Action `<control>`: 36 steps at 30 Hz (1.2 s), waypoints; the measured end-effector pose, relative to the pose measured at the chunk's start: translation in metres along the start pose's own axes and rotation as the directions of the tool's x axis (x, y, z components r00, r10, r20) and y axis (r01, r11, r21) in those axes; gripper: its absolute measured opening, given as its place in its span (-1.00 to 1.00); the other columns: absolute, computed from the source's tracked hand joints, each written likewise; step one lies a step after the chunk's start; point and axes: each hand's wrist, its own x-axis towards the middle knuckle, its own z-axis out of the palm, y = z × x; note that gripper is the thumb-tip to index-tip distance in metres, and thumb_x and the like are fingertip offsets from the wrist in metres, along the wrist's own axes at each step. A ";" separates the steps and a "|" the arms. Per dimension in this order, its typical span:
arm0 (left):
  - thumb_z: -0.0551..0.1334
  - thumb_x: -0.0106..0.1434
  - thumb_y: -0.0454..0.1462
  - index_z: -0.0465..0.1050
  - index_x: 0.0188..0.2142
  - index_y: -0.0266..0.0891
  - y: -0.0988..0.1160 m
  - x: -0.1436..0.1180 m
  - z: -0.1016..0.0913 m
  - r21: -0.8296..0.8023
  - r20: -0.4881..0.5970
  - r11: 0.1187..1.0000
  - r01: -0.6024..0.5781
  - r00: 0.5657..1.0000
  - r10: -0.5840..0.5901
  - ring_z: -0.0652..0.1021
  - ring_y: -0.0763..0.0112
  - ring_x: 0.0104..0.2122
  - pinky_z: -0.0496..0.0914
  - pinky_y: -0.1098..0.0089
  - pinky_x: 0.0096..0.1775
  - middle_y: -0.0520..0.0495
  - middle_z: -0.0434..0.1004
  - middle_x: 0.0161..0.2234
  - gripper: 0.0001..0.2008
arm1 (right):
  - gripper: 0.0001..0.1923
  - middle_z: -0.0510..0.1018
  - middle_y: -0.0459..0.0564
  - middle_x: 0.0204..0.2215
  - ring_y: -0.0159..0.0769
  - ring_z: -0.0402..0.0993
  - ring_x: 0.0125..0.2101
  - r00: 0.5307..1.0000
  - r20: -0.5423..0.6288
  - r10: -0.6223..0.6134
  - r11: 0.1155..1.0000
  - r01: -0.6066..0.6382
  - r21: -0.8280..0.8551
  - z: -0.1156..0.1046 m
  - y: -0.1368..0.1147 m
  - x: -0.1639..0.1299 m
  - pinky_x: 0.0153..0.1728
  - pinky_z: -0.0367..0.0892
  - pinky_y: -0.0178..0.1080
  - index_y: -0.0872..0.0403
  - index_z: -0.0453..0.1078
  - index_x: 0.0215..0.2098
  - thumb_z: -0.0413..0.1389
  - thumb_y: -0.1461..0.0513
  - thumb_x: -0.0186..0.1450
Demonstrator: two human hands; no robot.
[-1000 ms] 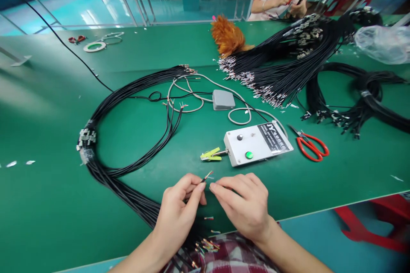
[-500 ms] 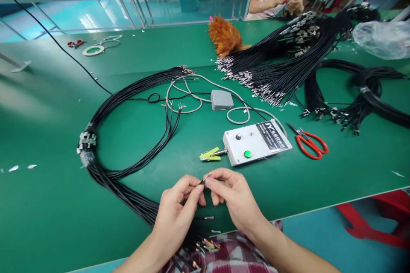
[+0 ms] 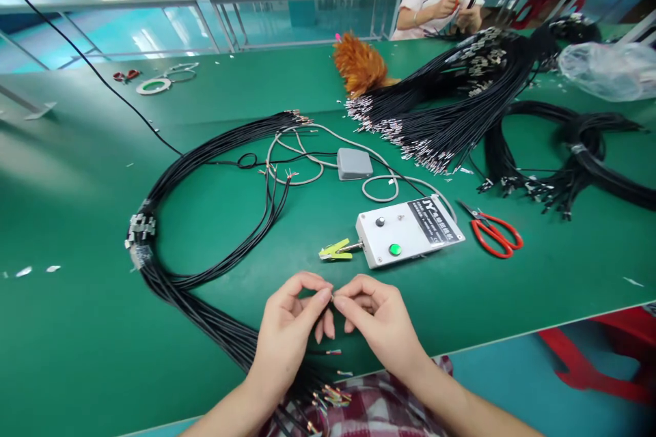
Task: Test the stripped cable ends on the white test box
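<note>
My left hand (image 3: 294, 324) is pinched shut on a black cable, its thumb and forefinger covering most of it. Right beside it, the fingertips of my right hand (image 3: 376, 321) close on the thin wires (image 3: 332, 298) at that cable's end. The two hands nearly touch. A bundle of black cables (image 3: 205, 321) curves under my left hand, with coloured wire ends (image 3: 331, 396) showing near my lap. Just beyond my hands lies a white control box (image 3: 389, 232) with a lit green button and a yellow-green clip (image 3: 335, 250) on its shaft.
Red-handled scissors (image 3: 496, 235) lie right of the box. Behind it are a grey pedal (image 3: 354, 164) and looped grey cord. Farther back are an orange duster (image 3: 359, 65), large piles of black cables (image 3: 441, 109) and a plastic bag (image 3: 609, 68). A co-worker (image 3: 435, 7) sits across the table.
My hands have drawn closer together, and the fingertips now cover more of the cable end and its wires. The view has tipped slightly. The co-worker's hands have shifted a little.
</note>
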 end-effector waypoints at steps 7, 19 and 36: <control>0.16 0.35 -0.14 0.32 -0.36 -0.22 -0.002 -0.006 -0.010 0.269 0.079 0.963 -0.025 0.997 0.004 0.16 0.63 -0.71 0.02 0.59 -0.65 0.23 0.11 -0.68 -0.78 | -0.85 0.45 -0.11 -0.47 -0.43 0.39 -0.50 0.967 0.034 -0.254 0.900 0.249 -0.357 -0.006 -0.007 -0.002 -0.46 0.27 -0.35 0.09 0.46 -0.40 0.11 0.25 0.31; 0.30 0.19 -0.18 0.45 -0.36 -0.29 0.001 0.003 0.003 0.059 0.057 0.998 0.012 0.998 -0.015 0.37 0.65 -0.69 0.20 0.54 -0.64 0.01 0.39 -0.35 -0.81 | -0.85 0.40 -0.14 -0.53 -0.44 0.32 -0.56 0.989 0.006 -0.151 0.955 0.147 -0.258 -0.004 -0.001 0.001 -0.54 0.21 -0.37 0.10 0.41 -0.47 0.13 0.23 0.25; 0.09 0.39 -0.27 0.36 -0.28 -0.16 -0.006 -0.008 -0.002 0.493 0.130 0.835 -0.246 0.969 0.210 0.43 0.47 -0.57 0.35 0.49 -0.49 0.09 0.36 -0.52 -0.88 | -0.86 0.42 -0.13 -0.49 -0.44 0.33 -0.52 0.983 0.041 -0.181 0.929 0.184 -0.322 -0.007 0.000 0.000 -0.48 0.24 -0.36 0.09 0.44 -0.44 0.11 0.28 0.28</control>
